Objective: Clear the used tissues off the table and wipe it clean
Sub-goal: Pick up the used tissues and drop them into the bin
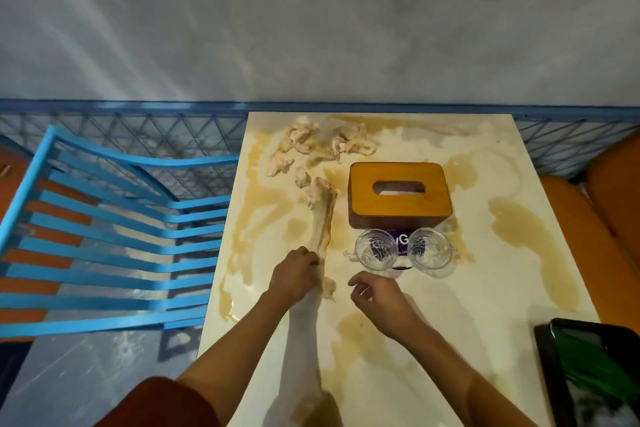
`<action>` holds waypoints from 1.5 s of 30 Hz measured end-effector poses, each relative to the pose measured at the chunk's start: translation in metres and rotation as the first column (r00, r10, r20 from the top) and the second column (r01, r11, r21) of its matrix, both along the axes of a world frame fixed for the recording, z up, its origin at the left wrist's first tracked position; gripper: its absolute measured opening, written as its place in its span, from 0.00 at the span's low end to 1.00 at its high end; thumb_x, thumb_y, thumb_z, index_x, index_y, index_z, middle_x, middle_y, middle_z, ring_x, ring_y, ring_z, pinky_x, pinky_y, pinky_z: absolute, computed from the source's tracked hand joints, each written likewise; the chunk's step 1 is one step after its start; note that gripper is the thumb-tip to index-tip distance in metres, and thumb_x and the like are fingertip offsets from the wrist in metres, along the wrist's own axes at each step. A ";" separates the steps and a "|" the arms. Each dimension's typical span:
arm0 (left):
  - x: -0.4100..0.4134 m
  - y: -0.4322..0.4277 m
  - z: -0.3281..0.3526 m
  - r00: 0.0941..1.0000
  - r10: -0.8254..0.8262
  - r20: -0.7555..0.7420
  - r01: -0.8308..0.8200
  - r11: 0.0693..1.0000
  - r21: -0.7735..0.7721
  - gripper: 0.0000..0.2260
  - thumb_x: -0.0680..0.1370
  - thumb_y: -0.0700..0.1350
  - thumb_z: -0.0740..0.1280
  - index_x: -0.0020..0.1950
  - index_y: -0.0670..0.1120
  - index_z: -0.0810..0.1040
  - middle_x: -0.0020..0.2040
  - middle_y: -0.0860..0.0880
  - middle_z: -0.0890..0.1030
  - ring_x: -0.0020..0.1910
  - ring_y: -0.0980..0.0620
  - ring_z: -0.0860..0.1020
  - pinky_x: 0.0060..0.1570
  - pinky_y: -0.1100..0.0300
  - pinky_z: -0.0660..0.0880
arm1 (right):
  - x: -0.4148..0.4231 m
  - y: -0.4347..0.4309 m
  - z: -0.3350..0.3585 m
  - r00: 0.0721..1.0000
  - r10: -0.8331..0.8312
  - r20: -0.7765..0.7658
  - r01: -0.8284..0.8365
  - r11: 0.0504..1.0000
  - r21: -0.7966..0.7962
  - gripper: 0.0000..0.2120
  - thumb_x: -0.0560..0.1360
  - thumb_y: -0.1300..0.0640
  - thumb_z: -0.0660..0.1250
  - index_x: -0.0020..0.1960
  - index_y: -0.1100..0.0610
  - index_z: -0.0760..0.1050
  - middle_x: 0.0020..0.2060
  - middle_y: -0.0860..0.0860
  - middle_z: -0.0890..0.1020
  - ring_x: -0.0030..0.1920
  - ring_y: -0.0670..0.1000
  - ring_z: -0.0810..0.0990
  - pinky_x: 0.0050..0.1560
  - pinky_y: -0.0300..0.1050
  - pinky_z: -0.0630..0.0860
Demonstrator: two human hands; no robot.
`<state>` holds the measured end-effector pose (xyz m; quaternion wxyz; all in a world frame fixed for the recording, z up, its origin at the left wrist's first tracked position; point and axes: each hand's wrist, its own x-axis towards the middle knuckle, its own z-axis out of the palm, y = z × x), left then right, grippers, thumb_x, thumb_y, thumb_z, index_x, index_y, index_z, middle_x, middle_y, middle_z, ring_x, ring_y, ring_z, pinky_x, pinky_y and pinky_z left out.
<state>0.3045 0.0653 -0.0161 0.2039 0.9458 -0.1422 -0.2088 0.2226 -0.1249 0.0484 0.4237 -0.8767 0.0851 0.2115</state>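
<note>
A cream table (pixel 485 288) with brown spill stains fills the middle of the head view. Several crumpled used tissues (pixel 322 144) lie in a heap at its far left corner. A long twisted strip of tissue (pixel 323 218) runs from that heap toward me. My left hand (pixel 294 279) is shut on the strip's near part, and the strip continues under my forearm. My right hand (pixel 375 295) hovers just right of it, fingers loosely curled and holding nothing.
A wooden tissue box (pixel 400 194) stands mid-table, with two clear glass cups (pixel 377 250) (pixel 431 250) in front of it on a purple card. A dark phone (pixel 592 374) lies at the near right edge. A blue slatted chair (pixel 114 232) is left, orange seating (pixel 588 218) right.
</note>
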 end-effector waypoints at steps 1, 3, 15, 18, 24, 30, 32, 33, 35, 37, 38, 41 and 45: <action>0.000 0.003 -0.001 1.000 0.026 0.002 -0.026 0.999 -0.040 0.09 0.74 0.45 0.67 0.53 0.49 0.80 0.48 0.51 0.77 0.50 0.48 0.76 0.39 0.58 0.72 | 0.002 0.002 -0.001 1.000 -0.005 -0.003 0.005 1.000 0.003 0.10 0.75 0.61 0.66 0.55 0.56 0.79 0.40 0.49 0.82 0.36 0.43 0.77 0.38 0.31 0.70; -0.004 0.009 0.001 0.994 0.113 0.016 -0.110 0.987 -0.120 0.06 0.74 0.42 0.66 0.49 0.49 0.80 0.46 0.52 0.79 0.45 0.50 0.77 0.38 0.59 0.69 | 0.004 0.006 -0.002 1.000 -0.007 -0.001 0.007 1.000 0.001 0.10 0.75 0.61 0.66 0.55 0.56 0.79 0.40 0.49 0.82 0.37 0.44 0.77 0.37 0.30 0.70; -0.048 0.025 0.083 0.948 0.310 0.078 -0.200 0.765 -0.613 0.07 0.72 0.37 0.72 0.42 0.50 0.81 0.41 0.57 0.80 0.41 0.54 0.78 0.33 0.61 0.74 | 0.015 0.040 0.011 0.973 -0.105 0.205 0.050 0.964 0.261 0.26 0.74 0.59 0.70 0.70 0.49 0.70 0.61 0.45 0.74 0.54 0.45 0.78 0.52 0.34 0.76; -0.050 0.024 0.094 0.944 0.323 0.062 -0.209 0.733 -0.647 0.07 0.72 0.38 0.73 0.43 0.50 0.81 0.43 0.56 0.80 0.42 0.54 0.79 0.33 0.59 0.75 | 0.016 0.046 0.020 0.971 -0.160 0.179 0.087 0.929 0.361 0.14 0.74 0.57 0.72 0.59 0.49 0.79 0.54 0.45 0.80 0.53 0.44 0.79 0.53 0.42 0.77; -0.048 0.017 0.093 0.907 0.322 -0.271 -0.409 0.520 -0.750 0.06 0.73 0.37 0.73 0.47 0.46 0.84 0.52 0.53 0.82 0.51 0.54 0.81 0.41 0.60 0.78 | 0.017 0.044 0.032 0.947 -0.309 0.089 0.225 0.836 0.501 0.05 0.73 0.63 0.72 0.46 0.54 0.82 0.40 0.53 0.83 0.41 0.51 0.82 0.44 0.46 0.81; -0.054 0.015 0.072 0.750 0.318 -0.579 -0.660 0.417 -0.625 0.09 0.77 0.36 0.65 0.49 0.44 0.84 0.51 0.50 0.85 0.53 0.51 0.81 0.52 0.56 0.75 | 0.007 0.030 0.014 0.937 -0.347 0.039 0.302 0.862 0.406 0.06 0.71 0.64 0.73 0.43 0.54 0.81 0.37 0.50 0.82 0.38 0.50 0.80 0.41 0.45 0.79; -0.055 0.018 0.059 0.742 0.399 -0.539 -0.667 0.520 -0.534 0.09 0.75 0.36 0.66 0.47 0.48 0.85 0.47 0.52 0.85 0.50 0.52 0.81 0.49 0.60 0.75 | 0.001 0.024 -0.001 0.950 -0.310 0.031 0.289 0.915 0.282 0.08 0.71 0.64 0.72 0.44 0.51 0.81 0.39 0.47 0.83 0.39 0.49 0.80 0.44 0.42 0.77; -0.056 0.018 0.054 0.754 0.422 -0.503 -0.651 0.584 -0.485 0.09 0.75 0.37 0.67 0.46 0.49 0.84 0.45 0.53 0.85 0.48 0.53 0.82 0.45 0.65 0.75 | -0.003 0.023 -0.006 0.960 -0.280 0.030 0.264 0.932 0.249 0.08 0.72 0.63 0.71 0.47 0.52 0.82 0.42 0.47 0.84 0.42 0.47 0.81 0.46 0.41 0.77; -0.058 0.019 0.044 0.787 0.418 -0.453 -0.600 0.690 -0.405 0.08 0.75 0.38 0.67 0.46 0.50 0.83 0.43 0.56 0.84 0.45 0.54 0.81 0.41 0.73 0.72 | -0.010 0.025 -0.012 0.980 -0.199 0.024 0.191 0.962 0.194 0.11 0.71 0.56 0.70 0.53 0.54 0.82 0.48 0.48 0.84 0.48 0.47 0.81 0.52 0.42 0.77; -0.061 0.016 0.035 0.825 0.364 -0.432 -0.524 0.779 -0.345 0.07 0.75 0.40 0.68 0.48 0.50 0.83 0.44 0.57 0.82 0.46 0.55 0.81 0.41 0.76 0.71 | -0.013 0.030 -0.015 0.994 -0.109 0.015 0.106 0.984 0.141 0.18 0.71 0.51 0.69 0.59 0.57 0.80 0.52 0.49 0.81 0.53 0.47 0.80 0.56 0.38 0.75; -0.063 0.013 0.032 0.841 0.334 -0.425 -0.483 0.818 -0.314 0.07 0.75 0.42 0.68 0.50 0.49 0.83 0.44 0.56 0.82 0.47 0.55 0.81 0.43 0.74 0.71 | -0.014 0.033 -0.017 0.997 -0.070 0.014 0.068 0.989 0.130 0.17 0.73 0.53 0.70 0.60 0.58 0.80 0.52 0.48 0.80 0.53 0.46 0.79 0.55 0.33 0.72; -0.067 0.007 0.025 0.836 0.337 -0.432 -0.474 0.840 -0.262 0.10 0.73 0.43 0.68 0.52 0.47 0.83 0.45 0.52 0.82 0.49 0.53 0.81 0.48 0.65 0.75 | -0.015 0.041 -0.030 0.994 0.101 0.047 -0.099 0.995 -0.029 0.15 0.77 0.56 0.65 0.63 0.56 0.77 0.60 0.53 0.75 0.60 0.51 0.76 0.56 0.30 0.67; -0.060 0.008 0.022 0.842 0.376 -0.386 -0.497 0.819 -0.287 0.07 0.74 0.39 0.67 0.47 0.49 0.82 0.43 0.54 0.83 0.46 0.55 0.80 0.46 0.68 0.73 | -0.010 0.051 -0.043 0.953 0.302 0.020 -0.276 0.895 -0.350 0.16 0.78 0.57 0.61 0.65 0.52 0.74 0.63 0.53 0.69 0.62 0.56 0.69 0.61 0.48 0.69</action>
